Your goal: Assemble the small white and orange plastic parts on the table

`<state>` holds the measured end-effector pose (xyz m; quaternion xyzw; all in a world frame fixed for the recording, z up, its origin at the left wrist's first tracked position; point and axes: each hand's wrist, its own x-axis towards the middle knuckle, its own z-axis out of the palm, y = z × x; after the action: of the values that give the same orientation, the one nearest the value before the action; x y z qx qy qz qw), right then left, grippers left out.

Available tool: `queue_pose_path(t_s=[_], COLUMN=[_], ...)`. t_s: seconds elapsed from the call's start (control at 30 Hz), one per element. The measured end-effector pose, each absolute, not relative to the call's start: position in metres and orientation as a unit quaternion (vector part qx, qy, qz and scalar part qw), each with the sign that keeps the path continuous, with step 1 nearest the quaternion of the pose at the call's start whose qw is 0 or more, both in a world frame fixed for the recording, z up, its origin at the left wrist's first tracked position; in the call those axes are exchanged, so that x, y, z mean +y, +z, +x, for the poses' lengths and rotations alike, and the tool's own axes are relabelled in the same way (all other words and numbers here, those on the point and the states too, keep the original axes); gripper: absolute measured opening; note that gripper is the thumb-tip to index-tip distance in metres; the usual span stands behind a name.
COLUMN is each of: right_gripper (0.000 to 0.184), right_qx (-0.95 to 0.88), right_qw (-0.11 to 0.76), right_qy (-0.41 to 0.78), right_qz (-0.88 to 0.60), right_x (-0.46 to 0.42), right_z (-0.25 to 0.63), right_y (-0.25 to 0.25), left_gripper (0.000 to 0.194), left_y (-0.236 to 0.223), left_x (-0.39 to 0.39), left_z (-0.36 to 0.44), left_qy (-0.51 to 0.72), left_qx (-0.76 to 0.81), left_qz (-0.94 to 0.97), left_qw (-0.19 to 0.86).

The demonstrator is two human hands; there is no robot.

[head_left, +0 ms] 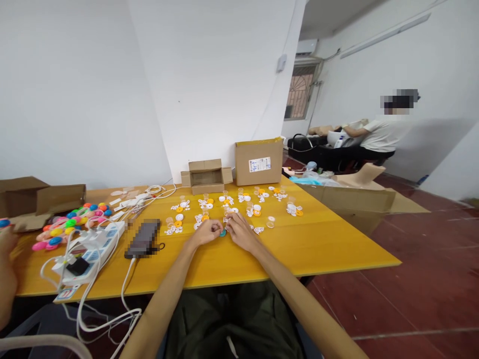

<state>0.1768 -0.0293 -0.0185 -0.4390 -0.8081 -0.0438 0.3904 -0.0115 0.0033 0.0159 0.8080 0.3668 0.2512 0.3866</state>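
Note:
Both hands are close together over the middle of the wooden table (310,237). My left hand (207,233) is curled with thumb and fingertips together; anything in its pinch is too small to make out. Beside its fingertips is a small teal round piece (223,233), held or resting there, I cannot tell which. My right hand (240,231) has its fingers pressed together just right of that piece, and what they hold is hidden. Around the hands lie white cut-out pieces (258,230), orange rings (256,213), white discs (179,217) and clear plastic cups (270,222).
A small open carton (207,187) and a taller labelled box (259,162) stand at the back. At left are a phone (144,238), a power strip (99,254) with white cables, colourful plastic pieces (71,223) and another person's arm (6,274). A person (387,132) sits far right.

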Motion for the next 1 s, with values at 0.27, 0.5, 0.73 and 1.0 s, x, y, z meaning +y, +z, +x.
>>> queue_pose_path(t_s=[0.27, 0.5, 0.73, 1.0], right_gripper=[0.019, 0.019, 0.019, 0.020], right_qx=[-0.806, -0.805, -0.805, -0.807], right_qw=[0.392, 0.393, 0.388, 0.377], right_qy=[-0.051, -0.063, -0.081, -0.097], right_qz=[-0.440, -0.440, -0.442, -0.443], right_x=[-0.0288, -0.0279, -0.0297, -0.0315], right_z=[0.1773, 0.1781, 0.1771, 0.1756], right_y=[-0.0192, -0.0217, -0.0213, -0.0217], left_gripper=[0.004, 0.003, 0.003, 0.009], left_y=[0.0178, 0.0157, 0.0171, 0.0207], left_x=[0.0009, 0.0028, 0.0016, -0.0038], left_z=[-0.0115, -0.0119, -0.0105, -0.0109], left_qy=[0.259, 0.259, 0.263, 0.253], left_qx=[0.364, 0.359, 0.354, 0.365], left_qz=[0.806, 0.809, 0.811, 0.823], left_qw=[0.388, 0.387, 0.384, 0.354])
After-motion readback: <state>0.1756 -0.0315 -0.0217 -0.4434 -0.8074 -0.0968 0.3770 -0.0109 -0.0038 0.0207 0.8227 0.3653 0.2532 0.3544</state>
